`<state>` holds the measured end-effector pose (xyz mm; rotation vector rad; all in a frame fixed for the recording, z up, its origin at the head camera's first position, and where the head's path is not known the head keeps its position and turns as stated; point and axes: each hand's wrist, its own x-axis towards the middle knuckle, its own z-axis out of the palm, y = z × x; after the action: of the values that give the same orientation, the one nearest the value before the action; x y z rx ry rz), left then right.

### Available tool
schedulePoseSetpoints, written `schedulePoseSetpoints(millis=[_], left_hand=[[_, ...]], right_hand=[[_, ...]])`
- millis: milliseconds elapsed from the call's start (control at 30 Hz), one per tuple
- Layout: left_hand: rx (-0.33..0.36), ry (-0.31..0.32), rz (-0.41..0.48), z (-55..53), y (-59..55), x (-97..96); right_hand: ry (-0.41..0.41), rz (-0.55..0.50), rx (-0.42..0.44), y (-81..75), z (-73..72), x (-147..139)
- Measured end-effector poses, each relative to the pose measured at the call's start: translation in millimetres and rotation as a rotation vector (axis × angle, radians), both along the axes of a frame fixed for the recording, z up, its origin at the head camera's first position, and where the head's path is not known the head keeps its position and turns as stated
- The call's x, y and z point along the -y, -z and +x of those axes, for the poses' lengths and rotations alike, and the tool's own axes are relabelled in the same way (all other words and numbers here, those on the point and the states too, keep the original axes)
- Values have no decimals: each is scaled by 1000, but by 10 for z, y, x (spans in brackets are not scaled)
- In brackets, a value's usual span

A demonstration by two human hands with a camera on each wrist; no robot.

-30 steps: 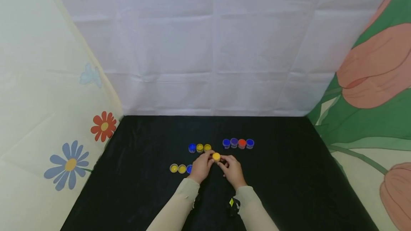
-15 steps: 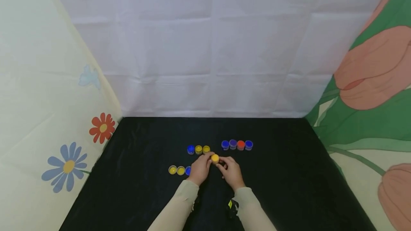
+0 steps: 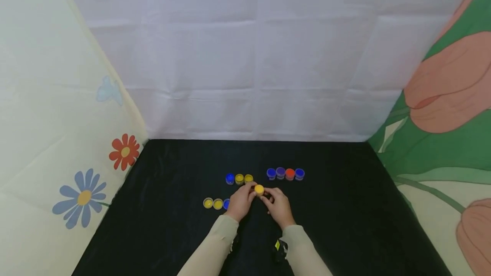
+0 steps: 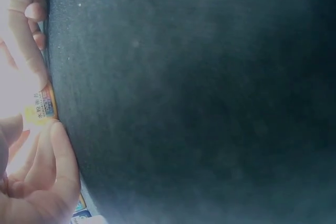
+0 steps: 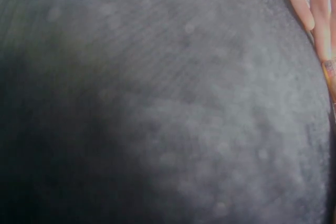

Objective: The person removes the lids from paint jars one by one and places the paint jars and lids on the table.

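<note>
Between my hands, in the middle of the head view, is a small yellow paint pot (image 3: 259,190). My left hand (image 3: 239,202) pinches it from the left, and my right hand (image 3: 280,208) holds its right side with thumb and fingers. The left wrist view shows the printed label of the paint pot (image 4: 43,103) between fingertips of both hands, partly washed out by glare. In the right wrist view only a strip of the paint pot (image 5: 329,72) shows at the right edge, under some fingers. Whether its base touches the cloth cannot be told.
Behind the left hand stand a blue pot (image 3: 229,178) and two yellow pots (image 3: 239,179). Two more yellow pots (image 3: 212,203) and a partly hidden blue pot (image 3: 226,203) sit left of it. Blue, purple and red pots (image 3: 290,174) line up behind the right hand on black cloth (image 3: 345,216).
The whole head view shifts slightly. Both hands keep their hold on the yellow paint pot, with hardly any movement relative to the table.
</note>
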<state>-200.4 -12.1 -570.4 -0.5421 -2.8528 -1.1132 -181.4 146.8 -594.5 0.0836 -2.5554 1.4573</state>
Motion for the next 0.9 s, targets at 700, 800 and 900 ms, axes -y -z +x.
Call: schedulePoseSetpoints(millis=[700, 800, 900], left_hand=[[-19, -22, -32, 19, 11, -13], [-32, -16, -37, 19, 4, -9], [-32, -19, -37, 22, -12, -10]], right_hand=[[-4, -9, -30, 13, 5, 7], [-5, -7, -30, 7, 7, 7], [-3, -7, -20, -1, 9, 8]])
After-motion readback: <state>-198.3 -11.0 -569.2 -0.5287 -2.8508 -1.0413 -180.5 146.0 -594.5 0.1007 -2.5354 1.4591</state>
